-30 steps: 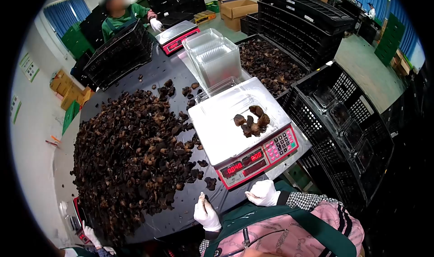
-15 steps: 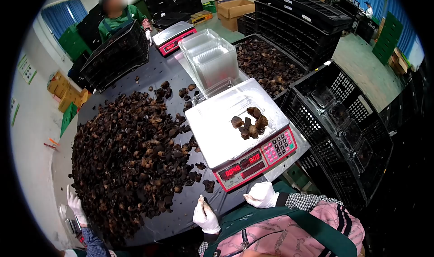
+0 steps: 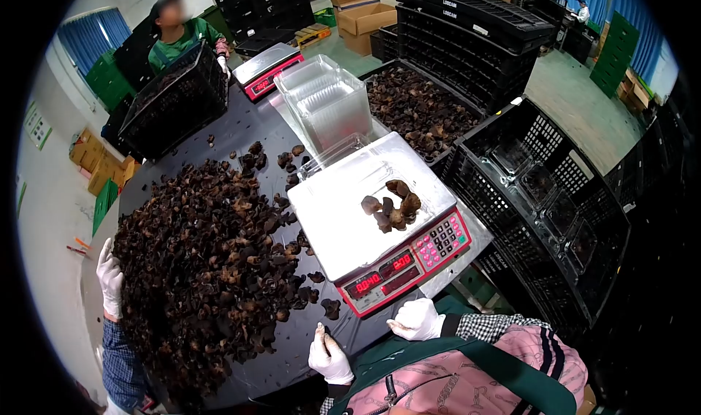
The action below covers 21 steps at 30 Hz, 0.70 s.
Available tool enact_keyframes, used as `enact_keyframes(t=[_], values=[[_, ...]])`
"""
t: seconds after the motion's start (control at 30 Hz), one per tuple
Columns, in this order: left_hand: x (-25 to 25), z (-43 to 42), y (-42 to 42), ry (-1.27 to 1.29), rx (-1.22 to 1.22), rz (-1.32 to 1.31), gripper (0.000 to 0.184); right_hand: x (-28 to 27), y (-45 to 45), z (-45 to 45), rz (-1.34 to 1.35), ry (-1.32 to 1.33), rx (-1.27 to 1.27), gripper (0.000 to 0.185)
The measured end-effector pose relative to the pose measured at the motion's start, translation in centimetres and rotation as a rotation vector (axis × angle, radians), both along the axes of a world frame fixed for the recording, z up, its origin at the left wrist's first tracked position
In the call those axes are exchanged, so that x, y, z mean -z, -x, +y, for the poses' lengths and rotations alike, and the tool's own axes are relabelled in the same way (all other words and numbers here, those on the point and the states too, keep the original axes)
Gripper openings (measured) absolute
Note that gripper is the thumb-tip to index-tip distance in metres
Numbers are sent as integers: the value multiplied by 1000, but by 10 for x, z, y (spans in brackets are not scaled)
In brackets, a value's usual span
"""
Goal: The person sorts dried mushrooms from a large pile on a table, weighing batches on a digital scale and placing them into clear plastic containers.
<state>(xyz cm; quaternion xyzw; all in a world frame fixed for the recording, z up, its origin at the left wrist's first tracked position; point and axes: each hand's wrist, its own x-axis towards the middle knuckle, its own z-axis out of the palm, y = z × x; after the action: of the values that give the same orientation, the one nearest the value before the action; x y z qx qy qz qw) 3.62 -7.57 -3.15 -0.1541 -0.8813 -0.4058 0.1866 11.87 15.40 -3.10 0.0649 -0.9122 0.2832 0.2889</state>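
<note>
My left hand (image 3: 331, 358), in a white glove, is held at the near table edge, its fingers drawn together and nothing visible in them. To its right, my right hand (image 3: 417, 320) is closed in a loose fist just below the scale. The red and silver weighing scale (image 3: 339, 247) has lit red digits. Several dark, curled pieces like dried wood-ear mushroom (image 3: 393, 206) lie on its pan. A large heap of the same dark pieces (image 3: 212, 269) covers the table to the left, with a few stray pieces near my left hand.
Stacked clear plastic trays (image 3: 325, 101) stand behind the scale. A black crate (image 3: 540, 210) holding clear trays is at right; a filled crate (image 3: 423, 108) sits behind. A co-worker's gloved hand (image 3: 109, 278) is left of the heap. Across the table, another person grips a black crate (image 3: 175, 101).
The co-worker's gloved hand at the left has moved up along the heap. The far person's crate tilts slightly differently. The view has shifted a little; my hands stay nearly in place.
</note>
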Motion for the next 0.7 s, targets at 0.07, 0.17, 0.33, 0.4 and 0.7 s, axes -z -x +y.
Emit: enact_keyframes(t=[0.07, 0.17, 0.33, 0.4, 0.7], values=[[-1, 0, 1, 14, -12, 17, 22, 0, 1, 0, 4, -7, -8, 34], [-1, 4, 2, 0, -8, 100, 24, -2, 0, 0, 9, -16, 13, 34], [4, 3, 2, 7, -15, 124, 26, -2, 1, -2, 56, -33, 33, 37], [-17, 2, -6, 79, -49, -42, 24, -3, 1, -2, 63, -33, 36, 38], [3, -3, 4, 15, -23, 125, 32, 3, 3, 2, -6, -63, -30, 35]])
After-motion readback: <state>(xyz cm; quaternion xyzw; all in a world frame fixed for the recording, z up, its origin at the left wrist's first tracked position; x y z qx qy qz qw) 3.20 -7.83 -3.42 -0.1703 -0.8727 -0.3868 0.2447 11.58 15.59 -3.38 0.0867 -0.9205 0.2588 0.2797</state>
